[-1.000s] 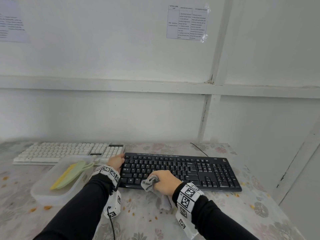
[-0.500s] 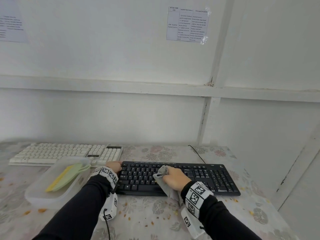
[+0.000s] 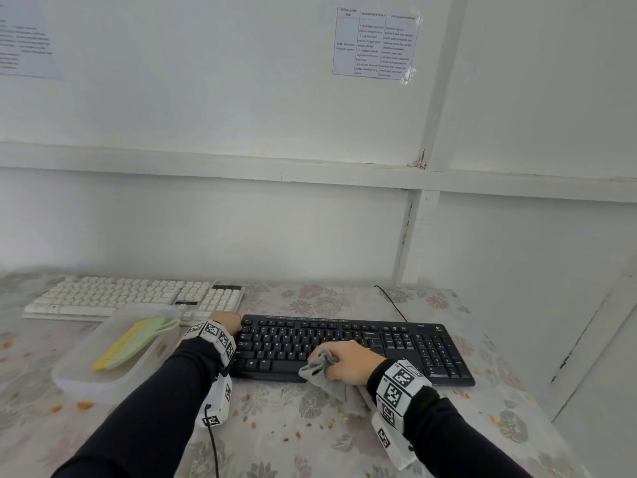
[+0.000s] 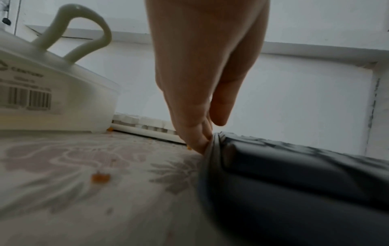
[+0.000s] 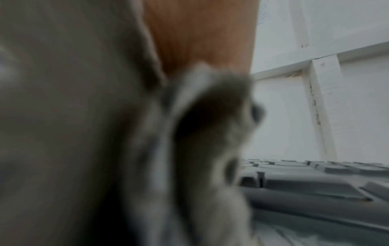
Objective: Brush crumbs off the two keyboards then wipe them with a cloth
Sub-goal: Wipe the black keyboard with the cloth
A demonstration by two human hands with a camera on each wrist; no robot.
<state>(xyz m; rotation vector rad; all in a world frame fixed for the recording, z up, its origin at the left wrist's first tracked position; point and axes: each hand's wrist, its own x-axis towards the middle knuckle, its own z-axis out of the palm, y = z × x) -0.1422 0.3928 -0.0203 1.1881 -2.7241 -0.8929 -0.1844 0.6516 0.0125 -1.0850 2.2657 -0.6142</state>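
A crumpled grey cloth [image 3: 319,369] is gripped by the right hand [image 3: 348,361] on the black plastic keyboard [image 3: 396,343] — its end braced by the left hand [image 3: 229,320], fingers straight.

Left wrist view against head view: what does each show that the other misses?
Only the left wrist view shows the left hand's fingertips touching the black plastic keyboard's end edge, and the barcode label on the translucent plastic tub.

Only the head view shows the right hand gripping the crumpled grey cloth on the keys, and the green brush's yellow bristles.

Both show the white keyboard, orange crumbs on the floral tablecloth, and the brush's looped handle.
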